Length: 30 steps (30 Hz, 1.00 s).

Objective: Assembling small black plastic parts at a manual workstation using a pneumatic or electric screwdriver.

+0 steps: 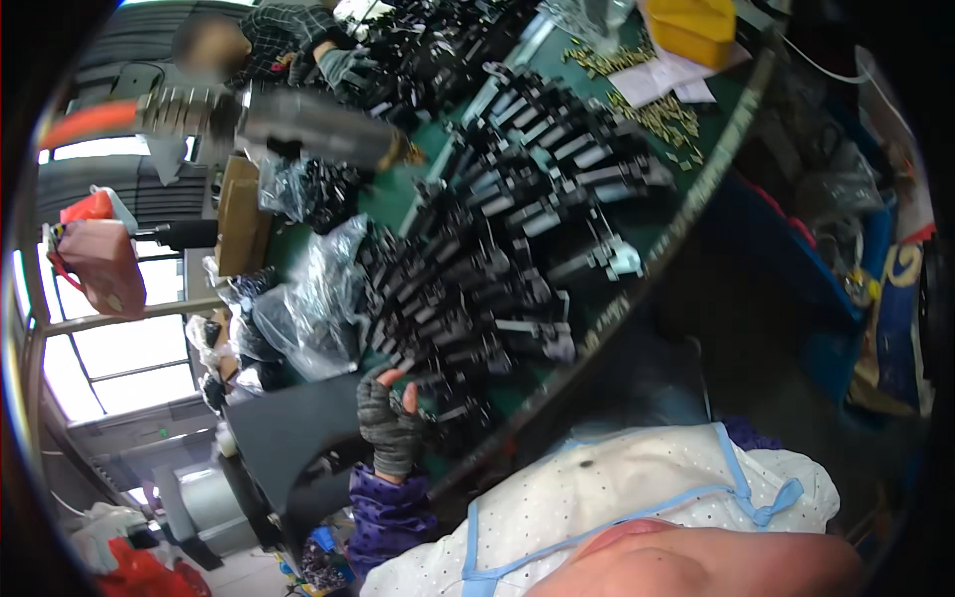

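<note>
My left hand, in a grey knitted glove with bare fingertips, is at the near left end of the green worktable. Its fingers curl inward, and the thumb and forefinger tips show beside the closest black metal parts. Whatever they may hold is hidden. In front of it lie dense rows of long black parts with silvery strips, perhaps hinges or slides, overlapping one another. One part with a pale end sticks out toward the table edge. My right hand is out of view; only a bit of purple sleeve shows on that side.
A power tool with an orange hose hangs over the table. Clear plastic bags lie left of the parts. Small brass-coloured pieces and a yellow container are at the far right. Across the table, a co-worker's gloved hand is among black parts.
</note>
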### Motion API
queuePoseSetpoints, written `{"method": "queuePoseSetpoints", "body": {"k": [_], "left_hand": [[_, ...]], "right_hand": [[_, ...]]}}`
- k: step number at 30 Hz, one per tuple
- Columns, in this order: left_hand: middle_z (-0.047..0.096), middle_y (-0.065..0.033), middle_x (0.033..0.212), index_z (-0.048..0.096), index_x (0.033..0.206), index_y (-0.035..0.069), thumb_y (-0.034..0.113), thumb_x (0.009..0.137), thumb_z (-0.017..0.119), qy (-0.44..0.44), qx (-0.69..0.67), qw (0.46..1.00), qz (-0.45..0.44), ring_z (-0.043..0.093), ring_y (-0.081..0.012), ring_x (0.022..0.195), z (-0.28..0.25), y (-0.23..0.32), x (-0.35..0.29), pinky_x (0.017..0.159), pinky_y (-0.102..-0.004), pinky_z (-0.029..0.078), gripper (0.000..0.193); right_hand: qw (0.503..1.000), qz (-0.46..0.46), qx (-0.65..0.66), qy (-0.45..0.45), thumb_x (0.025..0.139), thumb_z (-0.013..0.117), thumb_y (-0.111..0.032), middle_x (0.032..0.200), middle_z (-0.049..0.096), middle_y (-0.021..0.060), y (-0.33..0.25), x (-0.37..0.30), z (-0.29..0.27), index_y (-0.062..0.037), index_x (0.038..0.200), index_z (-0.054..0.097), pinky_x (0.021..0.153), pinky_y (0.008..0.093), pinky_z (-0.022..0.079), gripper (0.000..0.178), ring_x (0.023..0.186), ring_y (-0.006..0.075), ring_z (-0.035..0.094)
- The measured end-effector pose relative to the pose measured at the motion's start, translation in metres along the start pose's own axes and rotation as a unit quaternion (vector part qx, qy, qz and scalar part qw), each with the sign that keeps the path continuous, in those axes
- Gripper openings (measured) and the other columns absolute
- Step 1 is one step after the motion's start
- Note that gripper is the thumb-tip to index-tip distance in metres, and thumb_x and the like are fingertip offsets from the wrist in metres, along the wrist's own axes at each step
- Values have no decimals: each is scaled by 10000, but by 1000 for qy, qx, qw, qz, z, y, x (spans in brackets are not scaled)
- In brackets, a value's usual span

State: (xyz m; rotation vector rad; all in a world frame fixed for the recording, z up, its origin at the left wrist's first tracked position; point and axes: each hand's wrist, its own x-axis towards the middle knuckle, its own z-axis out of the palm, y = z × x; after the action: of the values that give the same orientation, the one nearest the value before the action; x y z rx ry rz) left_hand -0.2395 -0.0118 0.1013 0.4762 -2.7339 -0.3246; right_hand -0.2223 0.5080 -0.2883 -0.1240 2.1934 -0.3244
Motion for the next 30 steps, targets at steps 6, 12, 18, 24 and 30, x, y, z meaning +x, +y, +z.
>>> {"method": "queuePoseSetpoints", "body": {"k": [6,12,18,24,30], "left_hand": [[561,-104,858,586,905,38,135,736,627,-67,-30,994,-76,554,-243,779,3,-13,52,697,-308,440,198],[563,-109,876,588,921,41,115,739,616,-57,-25,996,-67,551,-254,795,-7,7,78,721,-319,440,199],[554,-114,973,581,937,37,133,744,614,26,-16,991,-132,536,-246,879,-22,38,16,772,-324,430,218],[554,-116,974,577,950,39,139,746,622,77,-23,989,-127,535,-257,890,3,78,-56,778,-324,429,232],[553,-113,971,563,981,28,77,741,612,75,-2,994,-74,540,-244,894,-18,113,-57,791,-310,426,250]], "right_hand": [[999,0,-1,-39,813,462,-254,982,583,154,-25,12,-34,-59,993,583,803,409,437,292,926,324,548],[998,-27,-34,-37,830,439,-251,978,586,157,-32,41,-97,-52,994,583,804,404,438,296,927,324,551],[989,-111,-94,-3,846,415,-249,974,589,161,-45,114,-175,-46,995,584,805,398,439,303,928,324,554],[963,-214,-164,28,863,392,-246,970,592,164,-58,161,-244,-40,996,585,807,393,440,312,929,323,557],[916,-381,-125,20,880,369,-244,967,595,168,-73,195,-293,-34,998,585,808,387,440,324,930,323,561]]}}
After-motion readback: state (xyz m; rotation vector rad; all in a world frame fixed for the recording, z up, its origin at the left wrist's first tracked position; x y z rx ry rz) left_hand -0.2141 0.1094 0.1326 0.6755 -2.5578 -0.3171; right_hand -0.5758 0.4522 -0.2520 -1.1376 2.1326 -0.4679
